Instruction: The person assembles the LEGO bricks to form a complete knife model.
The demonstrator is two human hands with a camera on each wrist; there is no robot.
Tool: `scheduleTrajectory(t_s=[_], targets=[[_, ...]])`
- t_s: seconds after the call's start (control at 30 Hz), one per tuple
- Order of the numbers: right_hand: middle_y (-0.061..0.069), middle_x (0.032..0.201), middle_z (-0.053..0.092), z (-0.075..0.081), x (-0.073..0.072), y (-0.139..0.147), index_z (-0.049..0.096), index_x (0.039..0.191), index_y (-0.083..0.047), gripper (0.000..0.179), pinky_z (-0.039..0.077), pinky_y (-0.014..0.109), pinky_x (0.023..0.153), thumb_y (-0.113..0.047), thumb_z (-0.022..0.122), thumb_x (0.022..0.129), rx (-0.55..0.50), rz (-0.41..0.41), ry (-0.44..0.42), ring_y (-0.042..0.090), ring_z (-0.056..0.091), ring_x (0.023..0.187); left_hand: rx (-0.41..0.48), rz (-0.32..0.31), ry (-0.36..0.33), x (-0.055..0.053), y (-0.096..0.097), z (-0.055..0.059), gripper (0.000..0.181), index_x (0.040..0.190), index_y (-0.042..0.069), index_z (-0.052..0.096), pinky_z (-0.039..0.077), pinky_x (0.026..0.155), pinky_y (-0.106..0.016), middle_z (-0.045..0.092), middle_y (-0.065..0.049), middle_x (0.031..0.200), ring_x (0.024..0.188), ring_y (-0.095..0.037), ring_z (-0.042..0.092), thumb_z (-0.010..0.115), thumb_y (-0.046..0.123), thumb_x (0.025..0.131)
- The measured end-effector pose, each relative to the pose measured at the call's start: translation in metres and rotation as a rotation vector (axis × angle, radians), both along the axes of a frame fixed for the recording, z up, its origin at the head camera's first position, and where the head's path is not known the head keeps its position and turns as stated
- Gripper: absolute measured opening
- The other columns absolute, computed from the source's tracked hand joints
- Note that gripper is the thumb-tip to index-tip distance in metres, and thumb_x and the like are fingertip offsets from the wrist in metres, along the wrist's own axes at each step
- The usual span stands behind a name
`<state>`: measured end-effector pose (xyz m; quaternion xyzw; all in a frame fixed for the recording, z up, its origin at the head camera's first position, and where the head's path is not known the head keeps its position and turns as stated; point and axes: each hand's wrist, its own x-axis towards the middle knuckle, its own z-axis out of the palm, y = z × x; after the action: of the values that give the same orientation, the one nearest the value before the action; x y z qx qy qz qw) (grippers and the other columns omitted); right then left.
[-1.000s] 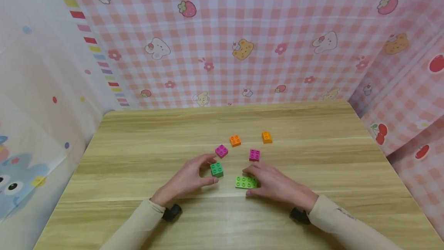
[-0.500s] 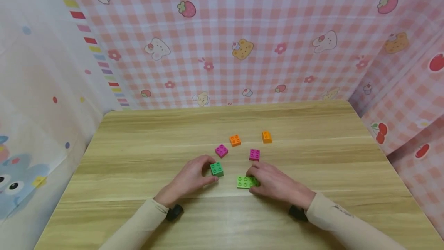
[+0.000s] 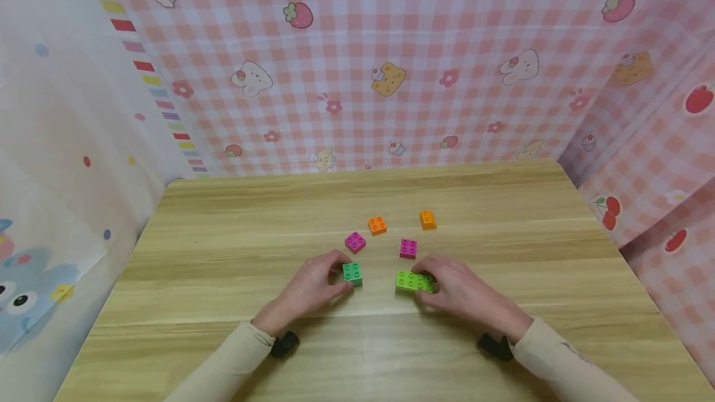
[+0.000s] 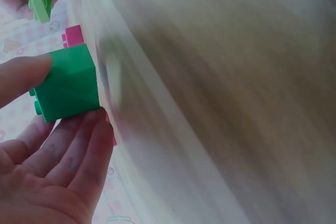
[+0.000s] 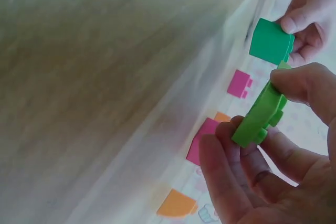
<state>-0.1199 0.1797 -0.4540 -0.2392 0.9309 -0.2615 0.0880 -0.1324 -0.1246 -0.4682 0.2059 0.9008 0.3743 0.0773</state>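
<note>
My left hand point(image 3: 315, 283) pinches a square green toy building brick point(image 3: 352, 273) between thumb and fingertips. The left wrist view shows the thumb on one side of the green brick point(image 4: 71, 85) and the fingers against the other. To its right, my right hand point(image 3: 460, 284) grips a longer, flat lime-green brick point(image 3: 409, 281) by its right part. In the right wrist view the lime brick point(image 5: 257, 114) is held between thumb and fingertips, apart from the tabletop. The two bricks are apart, studs up in the head view.
Beyond the hands lie two magenta bricks point(image 3: 355, 242), an orange square brick point(image 3: 377, 225) and an orange brick with a sloped side point(image 3: 427, 219). All rest on the wood-grain table point(image 3: 251, 209). A pink checked cloth point(image 3: 357, 110) hangs behind the table.
My right hand has closed on the lime brick and moved it rightward and a little away from me, off the table. The left fingers have closed on the green brick, which has shifted slightly right.
</note>
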Motion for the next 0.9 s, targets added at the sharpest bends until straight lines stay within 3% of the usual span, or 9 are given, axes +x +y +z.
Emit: scheduleTrajectory(t_s=[0.5, 0.9], targets=[[0.009, 0.121, 0.067, 0.002, -0.003, 0.012, 0.068, 0.126, -0.005, 0.042, 0.059, 0.044, 0.089, -0.016, 0.081, 0.087, -0.095, -0.048, 0.084, 0.023, 0.065, 0.104, 0.081, -0.069, -0.041, 0.004, 0.020, 0.000, 0.033, 0.123, 0.005, 0.067, 0.057, 0.093, -0.040, 0.070, -0.005, 0.114, 0.105, -0.021, 0.067, 0.079, 0.012, 0.092], [0.007, 0.117, 0.066, 0.009, -0.006, 0.015, 0.069, 0.126, -0.004, 0.040, 0.059, 0.048, 0.090, -0.012, 0.080, 0.089, -0.160, -0.072, 0.074, 0.024, 0.066, 0.102, 0.097, -0.109, -0.044, 0.005, 0.038, -0.002, 0.037, 0.120, 0.007, 0.069, 0.057, 0.093, -0.036, 0.073, -0.004, 0.113, 0.103, -0.018, 0.068, 0.084, 0.014, 0.087]])
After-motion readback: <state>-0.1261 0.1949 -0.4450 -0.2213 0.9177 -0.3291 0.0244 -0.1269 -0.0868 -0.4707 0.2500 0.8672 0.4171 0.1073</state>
